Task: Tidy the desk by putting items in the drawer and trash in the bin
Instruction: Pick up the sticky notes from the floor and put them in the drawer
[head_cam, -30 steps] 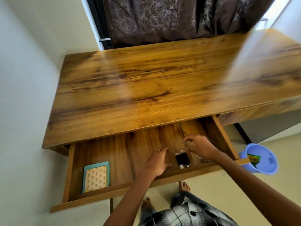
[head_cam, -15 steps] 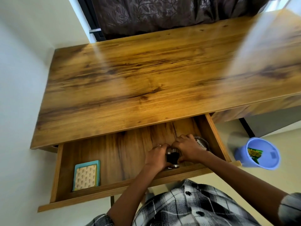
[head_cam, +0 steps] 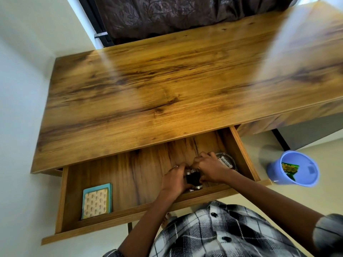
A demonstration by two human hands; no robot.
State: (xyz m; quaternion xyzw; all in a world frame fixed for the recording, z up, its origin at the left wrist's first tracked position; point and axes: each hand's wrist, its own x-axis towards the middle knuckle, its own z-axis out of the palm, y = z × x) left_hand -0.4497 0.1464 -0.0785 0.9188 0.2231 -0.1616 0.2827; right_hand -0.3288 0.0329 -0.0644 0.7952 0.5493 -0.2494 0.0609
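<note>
1. Below, a wooden desk (head_cam: 167, 86) is seen from overhead, with its drawer (head_cam: 130, 182) pulled open at the 6 o'clock edge.
2. Both hands are held inside the drawer's right half, at roughly 5 o'clock from the desk's centre.
3. The left hand (head_cam: 174, 179) is curled around the left side of a small cluster of black batteries (head_cam: 193, 178) with silver ends; a ring is seen on one finger.
4. The right hand (head_cam: 209, 168) is curled over the same cluster from the right, its fingertips bent down onto it, so the batteries are gripped between the two hands.
5. Exactly how many batteries are held cannot be told, since most of the cluster is covered by the fingers.
6. A glass ashtray (head_cam: 227, 162) is partly hidden behind the right hand, at 3 o'clock of the batteries, close to the drawer's right wall; pale cylinders are visible inside it.
7. A teal-edged notepad (head_cam: 96, 201) with a patterned cream cover is laid flat in the drawer's left front corner, at 9 o'clock of the hands and well apart from them.
8. A blue plastic bin (head_cam: 295, 168) is stood on the floor at 3 o'clock of the drawer, with a green and yellow wrapper (head_cam: 289, 170) lying inside it.
9. A plaid shirt (head_cam: 222, 232) is seen at 6 o'clock, and a dark patterned curtain (head_cam: 176, 13) is hung at 12 o'clock behind the desk.
</note>
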